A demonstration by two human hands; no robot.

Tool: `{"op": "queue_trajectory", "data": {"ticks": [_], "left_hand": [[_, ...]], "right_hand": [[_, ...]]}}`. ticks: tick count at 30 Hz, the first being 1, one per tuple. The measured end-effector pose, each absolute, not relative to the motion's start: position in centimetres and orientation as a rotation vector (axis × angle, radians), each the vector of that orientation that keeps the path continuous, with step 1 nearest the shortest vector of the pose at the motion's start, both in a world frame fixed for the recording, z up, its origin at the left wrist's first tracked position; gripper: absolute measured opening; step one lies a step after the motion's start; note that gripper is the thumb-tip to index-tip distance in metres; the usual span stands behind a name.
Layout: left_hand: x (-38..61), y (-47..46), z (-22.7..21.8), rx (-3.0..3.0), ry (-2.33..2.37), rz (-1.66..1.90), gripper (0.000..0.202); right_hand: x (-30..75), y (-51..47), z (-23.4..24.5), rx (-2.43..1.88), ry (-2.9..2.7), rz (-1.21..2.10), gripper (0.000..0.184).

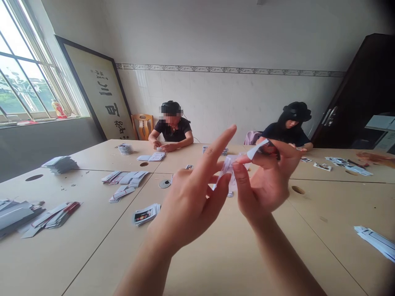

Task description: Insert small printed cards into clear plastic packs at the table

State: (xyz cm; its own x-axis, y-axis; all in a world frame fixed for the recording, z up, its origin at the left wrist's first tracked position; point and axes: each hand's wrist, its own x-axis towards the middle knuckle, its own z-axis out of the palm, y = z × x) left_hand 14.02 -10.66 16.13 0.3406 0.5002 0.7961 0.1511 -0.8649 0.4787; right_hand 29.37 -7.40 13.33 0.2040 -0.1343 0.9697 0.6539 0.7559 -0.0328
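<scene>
In the middle of the head view, my left hand (188, 197) pinches a small clear plastic sleeve (227, 167) between its thumb and lower fingers. The index finger of that hand points up and away from the sleeve. Close on its right, my right hand (270, 187) has its fingers closed on a small bent card (258, 149), white on one side with a dark printed part. The thumb of this hand also touches the sleeve's edge. Fingers cover part of both things, and I cannot tell whether the card reaches into the sleeve.
On the wooden table (234, 255) lie a stack of printed cards (146, 214), folded papers (125, 181), a grey-white pile (60, 164) and more strips (375, 242) at right. Cable holes (298, 190) pierce the top. Two people (171, 129) sit across, both working with their hands.
</scene>
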Motion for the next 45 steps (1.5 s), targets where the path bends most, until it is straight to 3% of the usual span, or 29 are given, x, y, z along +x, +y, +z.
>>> {"op": "queue_trajectory", "data": {"ticks": [7,11,15,21,34,45], "left_hand": [[13.7,-10.4,16.4,2.27,0.564,1.533,0.066],[13.7,-10.5,16.7,2.209,0.545,1.556,0.065],[13.7,-9.9,16.6,2.167,0.601,1.656,0.061],[13.0,-8.5,16.6,2.125,0.722,1.581,0.072],[12.5,-8.5,17.0,2.055,0.788,1.65,0.069],[12.6,-8.7,16.9,2.084,0.796,1.649,0.067]], "right_hand": [[29.6,-7.3,13.4,-0.401,-1.293,-0.727,0.028],[29.2,-7.0,13.2,-0.4,-1.229,-0.694,0.025],[28.9,-6.9,13.2,-0.42,-1.114,-0.349,0.012],[29.2,-7.1,13.6,-0.464,-1.01,0.206,0.027],[29.1,-7.2,13.8,-0.452,-1.034,0.275,0.004],[29.2,-6.9,13.5,-0.489,-1.026,0.291,0.007]]}}
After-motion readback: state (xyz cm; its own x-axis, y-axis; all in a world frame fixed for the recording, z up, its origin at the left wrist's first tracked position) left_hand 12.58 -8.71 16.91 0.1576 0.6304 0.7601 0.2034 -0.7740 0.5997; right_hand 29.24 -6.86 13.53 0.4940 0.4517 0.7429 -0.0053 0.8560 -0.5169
